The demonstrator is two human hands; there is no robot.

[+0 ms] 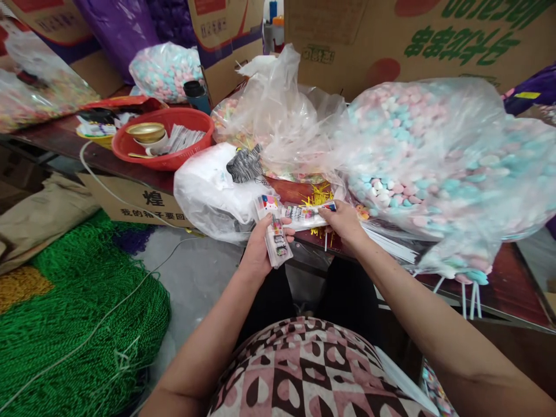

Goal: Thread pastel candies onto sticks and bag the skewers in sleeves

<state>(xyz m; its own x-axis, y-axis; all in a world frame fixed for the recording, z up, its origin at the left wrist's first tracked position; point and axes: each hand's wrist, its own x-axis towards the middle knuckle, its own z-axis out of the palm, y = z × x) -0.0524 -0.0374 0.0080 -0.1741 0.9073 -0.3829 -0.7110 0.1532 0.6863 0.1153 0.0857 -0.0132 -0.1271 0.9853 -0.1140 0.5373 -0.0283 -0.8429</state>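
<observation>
My left hand (261,243) is closed around a stack of clear printed plastic bags (278,243), held upright over my lap. With thumb and fingers pinched, my right hand (345,223) grips the right end of another printed plastic bag (299,213), whose left end meets the stack. Just behind that bag is a tuft of gold tinsel (318,197). A large clear bag of pink, white and blue marshmallows (399,133) lies beyond my right hand. White sticks (391,246) lie near my right wrist.
A red plastic basin (160,159) holding a gold dish stands at the left of the table. A white plastic bag (208,185) bulges over the front edge. Green cord (87,313) is heaped at lower left, crossed by a pale cable. Cardboard boxes (339,52) stand behind.
</observation>
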